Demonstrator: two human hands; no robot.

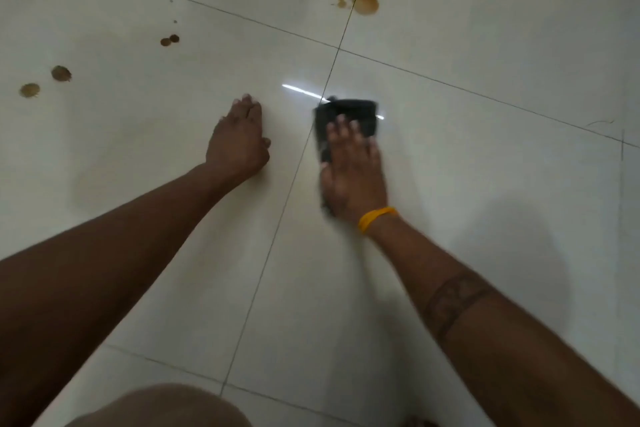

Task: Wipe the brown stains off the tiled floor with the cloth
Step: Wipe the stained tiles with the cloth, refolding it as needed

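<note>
The right hand (351, 170) is pressing a dark, folded rectangular cloth (349, 118) flat against the glossy pale tiled floor (485, 184), fingers straight and spread on top of it, the cloth's long axis running toward 12 o'clock. The largest round brown stain (365, 4) is lying well apart at 12 o'clock, nearer this hand. The left hand (239, 142) is bracing on the floor, fingers loosely extended; smaller brown spots (61, 73) are sitting at its 10 o'clock.
</note>
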